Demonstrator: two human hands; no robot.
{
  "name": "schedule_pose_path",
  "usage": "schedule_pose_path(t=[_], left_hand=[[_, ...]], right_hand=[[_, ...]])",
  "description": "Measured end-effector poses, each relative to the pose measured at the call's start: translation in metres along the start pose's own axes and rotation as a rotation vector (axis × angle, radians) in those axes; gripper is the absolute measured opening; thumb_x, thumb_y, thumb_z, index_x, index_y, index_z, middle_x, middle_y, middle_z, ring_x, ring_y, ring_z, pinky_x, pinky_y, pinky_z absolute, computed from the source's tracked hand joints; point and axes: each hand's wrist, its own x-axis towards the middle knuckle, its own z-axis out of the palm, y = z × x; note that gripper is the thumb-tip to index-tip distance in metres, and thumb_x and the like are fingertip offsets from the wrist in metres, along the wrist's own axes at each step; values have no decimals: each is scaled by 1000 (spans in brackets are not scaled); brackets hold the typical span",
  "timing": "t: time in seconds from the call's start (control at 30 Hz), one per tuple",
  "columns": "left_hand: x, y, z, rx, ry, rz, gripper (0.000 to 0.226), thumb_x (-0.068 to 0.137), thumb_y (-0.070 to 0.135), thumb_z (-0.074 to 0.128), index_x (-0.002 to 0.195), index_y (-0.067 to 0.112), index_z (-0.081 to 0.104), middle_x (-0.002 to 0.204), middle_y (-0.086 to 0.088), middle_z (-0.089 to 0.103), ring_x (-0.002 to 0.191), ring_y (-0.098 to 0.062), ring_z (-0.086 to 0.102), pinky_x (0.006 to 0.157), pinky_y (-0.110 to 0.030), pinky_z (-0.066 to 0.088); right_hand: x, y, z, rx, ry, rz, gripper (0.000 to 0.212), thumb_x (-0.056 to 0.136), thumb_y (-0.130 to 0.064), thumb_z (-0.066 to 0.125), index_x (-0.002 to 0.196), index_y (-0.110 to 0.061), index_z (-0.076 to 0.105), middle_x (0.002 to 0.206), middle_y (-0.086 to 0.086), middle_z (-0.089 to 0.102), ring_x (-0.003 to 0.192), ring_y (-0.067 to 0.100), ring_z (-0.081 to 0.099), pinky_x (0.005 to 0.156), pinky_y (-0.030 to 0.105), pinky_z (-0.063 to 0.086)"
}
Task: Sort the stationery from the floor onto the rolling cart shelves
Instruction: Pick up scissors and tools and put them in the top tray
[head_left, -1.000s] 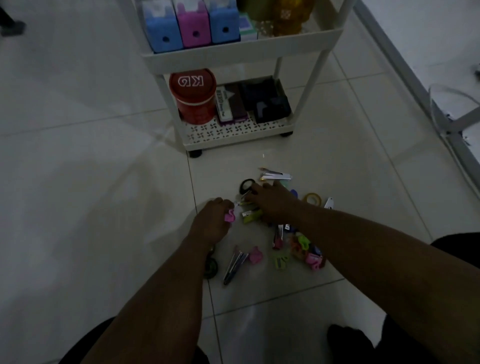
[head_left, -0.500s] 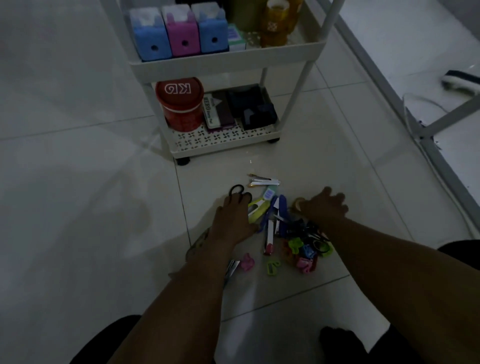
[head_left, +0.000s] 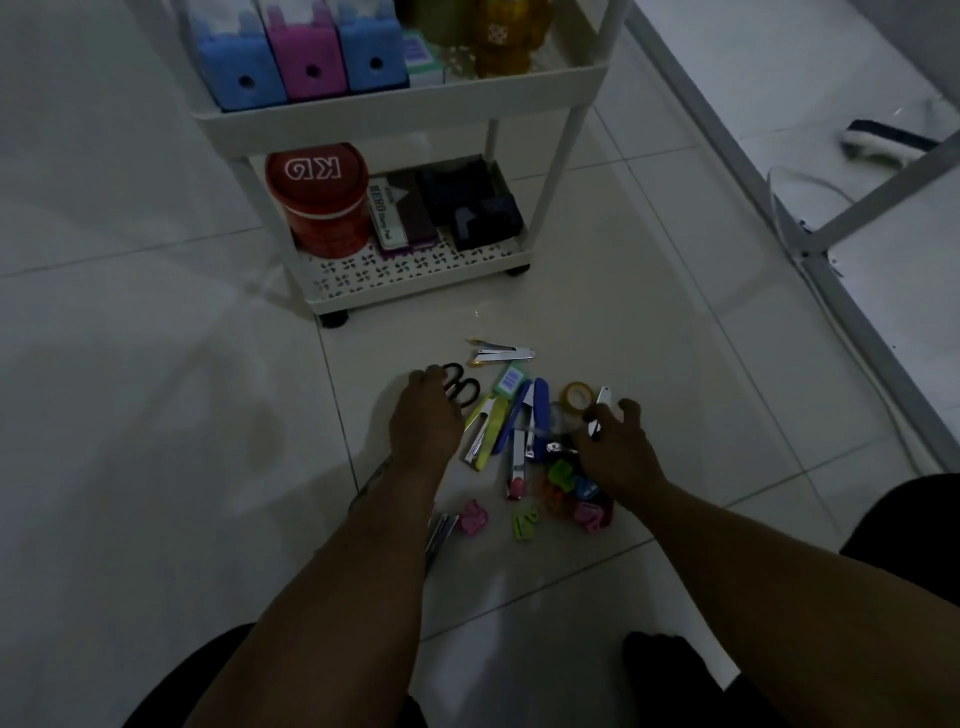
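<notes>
Scissors (head_left: 461, 391) handles toward cart (head_left: 395, 111)

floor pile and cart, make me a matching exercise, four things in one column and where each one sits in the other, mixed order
Things:
1. red tin
2. black scissors
3. roll of tape
4. pink box

Places:
A. on the upper cart shelf, between two blue boxes
B. on the floor, at the left hand's fingers
C. on the bottom cart shelf, at its left end
D. on the floor, just beyond the right hand

Right pairs: 1-C, 2-B, 3-D, 4-A
</notes>
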Motion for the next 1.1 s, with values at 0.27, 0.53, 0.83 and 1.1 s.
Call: schedule_pose_path(t=[0.27, 0.53, 0.83, 1.1], left_hand=[[10, 2, 6, 327, -55, -52, 44, 89, 19, 61, 129, 9, 45, 131, -16, 48, 121, -34, 44, 94, -45, 40], [21, -14, -2, 182, -56, 3, 33, 81, -6, 56, 113, -3, 49, 116, -22, 57, 109, -37, 54, 86, -42, 45], [39, -14, -25, -164, -215, -92, 34, 85, 0, 62, 118, -2, 60, 119, -22, 61, 105, -32, 60, 82, -32, 46], [22, -5, -43, -427, -467, -207, 31, 89, 0, 54, 120, -3, 60, 76, -6, 57, 62, -16, 48, 57, -24, 39]], right_hand=[[-5, 14, -2, -344, -55, -319, 53, 80, -31, 68, 128, -16, 51, 150, 17, 18, 119, 39, 42, 93, 43, 48], [27, -5, -14, -724, -29, -565, 59, 87, -39, 57, 140, -21, 37, 139, 9, 34, 121, 31, 37, 88, 40, 46], [54, -74, -48, -665, -280, -921, 30, 92, -22, 54, 119, -9, 61, 130, 16, 40, 104, 30, 49, 88, 35, 42], [53, -141, -15, -505, -365, -935, 42, 88, -9, 62, 127, -4, 49, 130, 18, 34, 87, 36, 54, 75, 39, 44]])
